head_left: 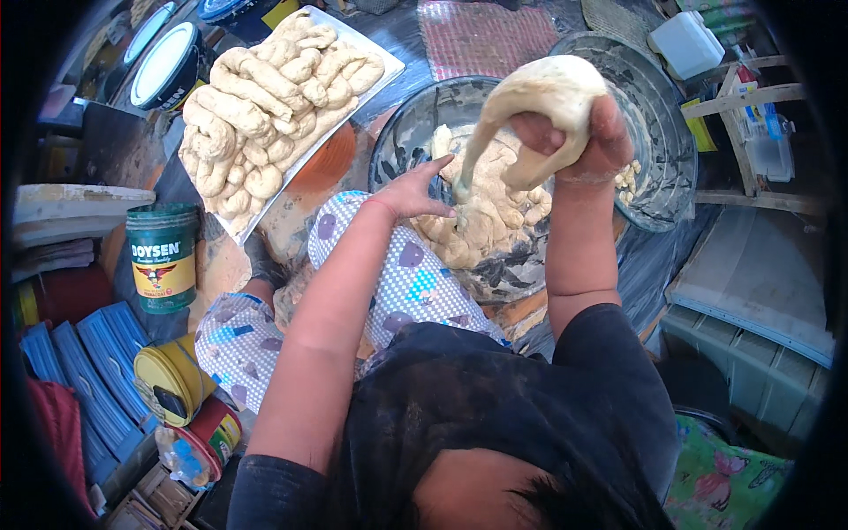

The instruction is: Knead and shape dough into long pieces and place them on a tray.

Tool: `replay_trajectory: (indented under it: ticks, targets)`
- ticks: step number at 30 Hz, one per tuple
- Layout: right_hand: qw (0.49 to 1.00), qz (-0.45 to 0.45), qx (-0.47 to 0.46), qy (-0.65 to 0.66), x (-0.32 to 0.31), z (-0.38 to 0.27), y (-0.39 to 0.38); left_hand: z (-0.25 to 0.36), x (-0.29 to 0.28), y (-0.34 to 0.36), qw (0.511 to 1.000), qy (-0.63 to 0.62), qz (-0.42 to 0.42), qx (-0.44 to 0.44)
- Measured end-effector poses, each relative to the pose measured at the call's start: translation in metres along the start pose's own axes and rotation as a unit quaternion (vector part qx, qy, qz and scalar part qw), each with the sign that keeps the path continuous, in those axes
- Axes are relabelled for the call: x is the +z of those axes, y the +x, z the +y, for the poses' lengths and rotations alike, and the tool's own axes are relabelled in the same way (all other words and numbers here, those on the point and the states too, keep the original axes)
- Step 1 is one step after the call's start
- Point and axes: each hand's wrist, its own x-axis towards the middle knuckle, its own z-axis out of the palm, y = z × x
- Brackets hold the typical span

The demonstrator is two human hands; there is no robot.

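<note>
My right hand (603, 146) is raised over a dark round basin (389, 141), its fingers closed round a thick, pale, stretchy strand (552, 84). That strand loops up over the hand, and one end hangs toward the basin. Beside the hanging end, my left hand (408, 193) has its thumb and fingers spread apart. Inside the basin lies a heap of pale, floury strands (481, 230). Whether they are dough or something else, I cannot tell. At the upper left, similar thick coils (256, 97) are piled on a white tray (375, 49).
Another dark basin (658, 168) overlaps on the right. An orange round object (329, 161) sits under the tray's edge. To the left stand a green bucket (163, 256) and a yellow bucket (172, 380). A wooden frame (738, 132) and a grey bin (751, 327) are at right.
</note>
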Motion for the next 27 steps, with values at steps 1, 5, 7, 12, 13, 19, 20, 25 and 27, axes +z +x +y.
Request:
replay_trajectory:
  ticks: [1,5,7,12,13,19,20,25,27]
  targets:
    - [0.999,-0.039,0.016,0.016,0.003,0.004,0.003,0.003,0.0,-0.001,1.0,-0.004,0.007,0.006]
    - [0.989,-0.115,0.028,0.084,0.035,0.016,0.029,-0.007,-0.001,0.003,1.0,-0.015,-0.004,0.0]
    - [0.981,-0.177,0.029,0.08,0.032,0.02,0.042,-0.031,0.004,0.011,0.997,-0.064,0.02,0.038]
    - [0.985,-0.128,-0.083,-0.087,0.001,-0.004,0.056,-0.03,0.003,0.016,0.909,-0.399,0.117,0.026]
    - [0.971,-0.037,-0.116,-0.208,-0.001,-0.008,0.058,-0.028,0.0,0.017,0.908,-0.401,0.119,0.027]
    - [0.381,0.118,0.269,-0.876,-0.098,0.04,0.03,-0.015,-0.018,0.005,0.883,-0.444,0.143,-0.062]
    - [0.339,0.097,0.36,-0.864,-0.112,0.067,0.011,-0.014,-0.017,0.005,0.873,-0.457,0.163,-0.054]
    - [0.639,-0.095,0.424,-0.635,-0.133,0.191,-0.101,-0.023,-0.012,0.012,0.883,-0.443,0.148,-0.048]
    - [0.689,-0.064,0.483,-0.537,-0.124,0.212,-0.12,-0.026,-0.011,0.008,0.899,-0.413,0.13,-0.066]
